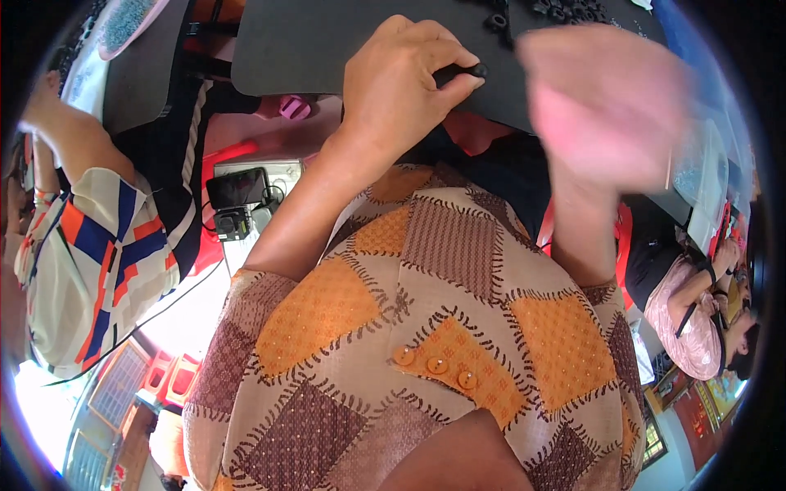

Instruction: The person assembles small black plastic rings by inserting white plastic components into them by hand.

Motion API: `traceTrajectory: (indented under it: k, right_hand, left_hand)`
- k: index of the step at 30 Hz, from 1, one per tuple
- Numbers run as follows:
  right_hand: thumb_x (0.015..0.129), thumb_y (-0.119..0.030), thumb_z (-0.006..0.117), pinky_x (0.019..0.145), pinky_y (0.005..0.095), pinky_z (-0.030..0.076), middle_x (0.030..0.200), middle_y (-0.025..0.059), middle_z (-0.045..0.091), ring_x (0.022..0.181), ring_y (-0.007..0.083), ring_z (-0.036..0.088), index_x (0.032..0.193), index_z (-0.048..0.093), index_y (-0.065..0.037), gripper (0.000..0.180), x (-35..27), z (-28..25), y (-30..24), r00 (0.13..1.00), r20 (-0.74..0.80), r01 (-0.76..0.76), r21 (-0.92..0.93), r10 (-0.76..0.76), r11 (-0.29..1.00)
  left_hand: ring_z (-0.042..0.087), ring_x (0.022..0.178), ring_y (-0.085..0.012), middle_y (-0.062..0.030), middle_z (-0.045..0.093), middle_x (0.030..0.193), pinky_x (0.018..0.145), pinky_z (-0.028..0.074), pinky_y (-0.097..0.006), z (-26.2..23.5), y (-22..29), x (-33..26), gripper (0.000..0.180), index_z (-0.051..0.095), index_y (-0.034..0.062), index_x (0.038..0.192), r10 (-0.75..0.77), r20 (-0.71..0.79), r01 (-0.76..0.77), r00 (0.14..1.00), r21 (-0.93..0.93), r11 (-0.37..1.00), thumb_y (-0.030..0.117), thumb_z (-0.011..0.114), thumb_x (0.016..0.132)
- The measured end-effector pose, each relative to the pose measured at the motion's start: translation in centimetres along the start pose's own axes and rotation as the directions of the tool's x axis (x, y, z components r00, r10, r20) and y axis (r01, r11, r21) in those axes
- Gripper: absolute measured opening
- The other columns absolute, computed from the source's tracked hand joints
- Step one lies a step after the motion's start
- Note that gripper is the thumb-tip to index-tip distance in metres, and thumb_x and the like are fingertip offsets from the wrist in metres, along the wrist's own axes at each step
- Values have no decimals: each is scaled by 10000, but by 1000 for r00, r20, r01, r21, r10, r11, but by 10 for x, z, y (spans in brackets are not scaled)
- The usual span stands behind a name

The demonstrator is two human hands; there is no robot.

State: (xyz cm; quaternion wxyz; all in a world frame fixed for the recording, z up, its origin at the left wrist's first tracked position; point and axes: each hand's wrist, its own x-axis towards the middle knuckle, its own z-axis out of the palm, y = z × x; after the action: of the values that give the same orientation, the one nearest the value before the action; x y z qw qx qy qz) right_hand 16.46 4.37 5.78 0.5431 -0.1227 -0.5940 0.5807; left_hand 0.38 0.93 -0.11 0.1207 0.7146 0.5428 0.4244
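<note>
My left hand is closed over the dark table, thumb and forefinger pinching a small black piece whose rounded end sticks out past the fingertips. The rest of that piece is hidden in the hand. To its right, my right hand is raised above the table's near edge and smeared by motion, so its fingers cannot be made out. A thin pale sliver shows beside the right hand, too faint to name. Several small black ring-like parts lie on the table beyond my hands, with a few loose ones nearer.
The dark tabletop ends just below my hands. At far left stands a pink-rimmed dish of small blue bits. Co-workers sit at left and right. A phone-like black device and cables rest on a white box.
</note>
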Motion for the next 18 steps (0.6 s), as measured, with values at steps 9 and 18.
traceTrajectory:
  k: [9, 18]
  right_hand:
    - [875, -155, 546, 446, 295, 244, 573, 8, 383, 446, 108, 314, 695, 454, -76, 218, 5, -9, 33, 986, -164, 5, 80, 9, 997]
    - [929, -81, 531, 515, 274, 236, 575, -29, 324, 516, 100, 262, 610, 435, -31, 337, -3, -26, 56, 984, -73, -151, 153, 163, 977]
  left_hand:
    - [602, 804, -219, 9, 673, 851, 702, 484, -339, 15, -6, 13, 157, 736, 101, 833, -33, 84, 31, 996, 28, 999, 196, 780, 718]
    - [606, 818, -238, -3, 668, 857, 722, 495, -343, 15, 1, 19, 157, 725, 91, 829, 14, 32, -15, 999, 18, 1000, 199, 764, 722]
